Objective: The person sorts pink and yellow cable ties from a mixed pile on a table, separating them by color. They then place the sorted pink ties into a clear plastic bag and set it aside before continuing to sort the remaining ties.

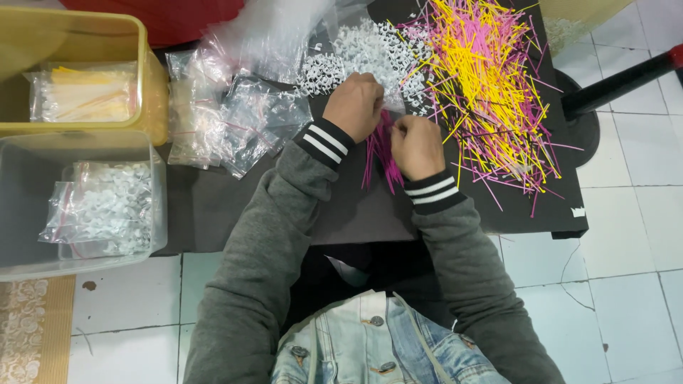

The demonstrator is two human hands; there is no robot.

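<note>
my left hand point(353, 105) and right hand point(416, 146) pinching pink sticks point(380, 153) bundle; light, thin, bendy, slippery; grip mid-bundle; white rings point(370, 50) just beyond fingertips.

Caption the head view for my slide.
Both hands, left hand and right hand, gather pink sticks beside white plastic rings.

White tiled floor point(626, 284), low black table point(213, 206), patterned mat point(28, 331).
</note>
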